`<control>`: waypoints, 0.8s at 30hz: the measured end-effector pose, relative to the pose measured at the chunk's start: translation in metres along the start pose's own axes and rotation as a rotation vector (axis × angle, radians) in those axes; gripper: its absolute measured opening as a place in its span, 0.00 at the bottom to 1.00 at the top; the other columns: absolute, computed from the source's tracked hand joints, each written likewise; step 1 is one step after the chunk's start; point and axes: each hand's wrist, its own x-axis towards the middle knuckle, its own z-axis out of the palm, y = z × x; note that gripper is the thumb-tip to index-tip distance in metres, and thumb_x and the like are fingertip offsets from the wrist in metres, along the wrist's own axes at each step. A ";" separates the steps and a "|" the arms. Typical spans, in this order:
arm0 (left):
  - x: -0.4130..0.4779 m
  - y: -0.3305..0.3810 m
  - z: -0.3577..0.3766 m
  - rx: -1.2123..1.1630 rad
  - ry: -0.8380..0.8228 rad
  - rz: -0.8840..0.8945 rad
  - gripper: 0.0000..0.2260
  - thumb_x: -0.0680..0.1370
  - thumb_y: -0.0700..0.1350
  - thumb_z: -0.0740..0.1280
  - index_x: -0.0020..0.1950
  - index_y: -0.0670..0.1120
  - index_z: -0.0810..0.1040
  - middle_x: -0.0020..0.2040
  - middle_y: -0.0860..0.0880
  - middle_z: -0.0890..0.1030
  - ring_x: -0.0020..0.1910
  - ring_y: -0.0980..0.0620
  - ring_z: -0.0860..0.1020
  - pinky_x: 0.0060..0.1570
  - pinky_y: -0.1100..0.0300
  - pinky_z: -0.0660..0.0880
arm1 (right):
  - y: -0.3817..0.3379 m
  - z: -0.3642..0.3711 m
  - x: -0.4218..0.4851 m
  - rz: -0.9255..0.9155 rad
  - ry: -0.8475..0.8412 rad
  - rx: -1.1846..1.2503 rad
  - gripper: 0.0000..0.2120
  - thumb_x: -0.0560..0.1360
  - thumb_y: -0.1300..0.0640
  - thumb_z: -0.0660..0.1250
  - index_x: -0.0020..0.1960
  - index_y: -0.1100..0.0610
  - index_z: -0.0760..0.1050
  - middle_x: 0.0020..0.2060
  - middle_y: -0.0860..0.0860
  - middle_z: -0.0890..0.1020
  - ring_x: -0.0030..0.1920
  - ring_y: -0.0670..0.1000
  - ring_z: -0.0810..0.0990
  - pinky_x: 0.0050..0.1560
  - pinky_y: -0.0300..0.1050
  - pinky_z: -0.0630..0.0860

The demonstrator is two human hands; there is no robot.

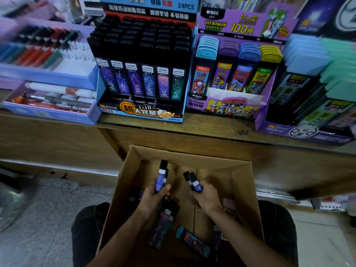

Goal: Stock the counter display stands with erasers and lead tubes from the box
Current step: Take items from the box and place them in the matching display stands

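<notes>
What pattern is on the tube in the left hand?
The lead tube in the left hand: blue-purple, white constellation lines, black cap. Head view.

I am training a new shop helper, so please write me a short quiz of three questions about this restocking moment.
1. True or false: the left hand holds nothing.
2. The lead tubes that the right hand grips match which display? A: constellation stand; B: Ultraman stand; C: pen tray.
3. Fill in: the blue-capped tube lies in the ___.
Key: 1 false, it also grips lead tubes; 2 A; 3 cardboard box.
</notes>
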 end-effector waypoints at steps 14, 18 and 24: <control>-0.037 0.042 0.032 -0.053 -0.038 0.187 0.12 0.77 0.44 0.66 0.57 0.38 0.75 0.52 0.35 0.80 0.53 0.39 0.79 0.55 0.44 0.75 | -0.059 -0.022 -0.057 -0.250 -0.110 0.239 0.10 0.70 0.59 0.73 0.43 0.50 0.72 0.35 0.44 0.79 0.33 0.34 0.78 0.30 0.27 0.70; -0.045 0.052 0.035 -0.108 -0.004 0.169 0.12 0.76 0.40 0.67 0.58 0.37 0.74 0.54 0.34 0.80 0.54 0.38 0.79 0.58 0.43 0.75 | -0.067 -0.030 -0.069 -0.323 -0.121 0.259 0.09 0.71 0.59 0.72 0.47 0.50 0.73 0.39 0.44 0.80 0.36 0.35 0.78 0.34 0.27 0.71; -0.059 0.071 0.032 -0.032 -0.061 0.246 0.13 0.77 0.39 0.65 0.61 0.38 0.73 0.52 0.41 0.81 0.49 0.50 0.81 0.48 0.63 0.78 | -0.072 -0.059 -0.084 -0.373 -0.175 0.263 0.04 0.78 0.56 0.62 0.49 0.51 0.75 0.42 0.45 0.80 0.38 0.33 0.78 0.36 0.27 0.71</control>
